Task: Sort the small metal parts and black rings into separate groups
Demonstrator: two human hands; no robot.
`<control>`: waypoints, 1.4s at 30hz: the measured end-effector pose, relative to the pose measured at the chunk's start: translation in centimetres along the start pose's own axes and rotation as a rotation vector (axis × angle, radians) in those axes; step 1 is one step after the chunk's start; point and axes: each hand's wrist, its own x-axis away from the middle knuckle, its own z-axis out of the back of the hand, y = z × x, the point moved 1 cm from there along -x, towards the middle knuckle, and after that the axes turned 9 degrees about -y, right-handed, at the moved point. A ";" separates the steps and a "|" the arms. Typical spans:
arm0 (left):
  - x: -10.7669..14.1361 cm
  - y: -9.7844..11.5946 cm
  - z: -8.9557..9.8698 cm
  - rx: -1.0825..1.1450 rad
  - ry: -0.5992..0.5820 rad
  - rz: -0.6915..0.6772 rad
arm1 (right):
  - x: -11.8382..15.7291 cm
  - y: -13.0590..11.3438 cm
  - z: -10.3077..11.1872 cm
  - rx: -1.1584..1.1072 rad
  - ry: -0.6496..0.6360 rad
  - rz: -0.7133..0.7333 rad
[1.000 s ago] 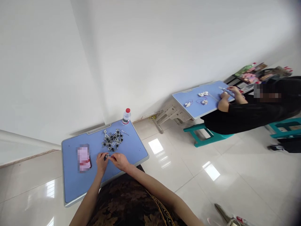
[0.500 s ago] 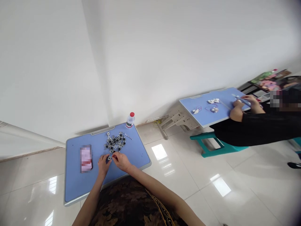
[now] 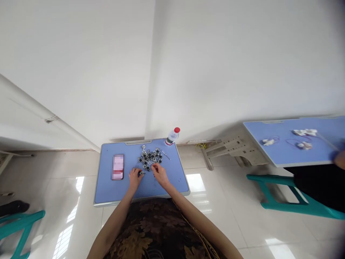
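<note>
Left hand (image 3: pixel 135 178) pinches a small metal piece (image 3: pixel 141 173) just below the pile of metal-and-black pieces (image 3: pixel 150 157); right hand (image 3: pixel 159 173) pinched at the pile's edge, held item too small to tell.

The desk top (image 3: pixel 172 183) is smooth, matt blue plastic, and the small metal fittings (image 3: pixel 150 157) heaped on it shine, set with dull black rings. The water bottle (image 3: pixel 172 136) is clear, glossy plastic under a red plastic cap (image 3: pixel 177 130). The floor tiles (image 3: pixel 215 216) are polished and glossy, the wall (image 3: pixel 215 72) smooth matt white, the patterned cloth garment (image 3: pixel 159 230) soft-looking
</note>
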 end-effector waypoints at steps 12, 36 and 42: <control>0.0 0.4 0.0 0.035 -0.016 0.030 | 0.1 0.3 -1.2 0.316 -0.119 0.146; 0.2 0.7 0.1 0.052 -0.034 0.037 | 0.0 -3.2 -1.8 0.613 -0.294 0.099; 0.2 0.6 -0.1 0.036 0.002 0.022 | -0.3 -3.2 -2.1 0.646 -0.278 0.047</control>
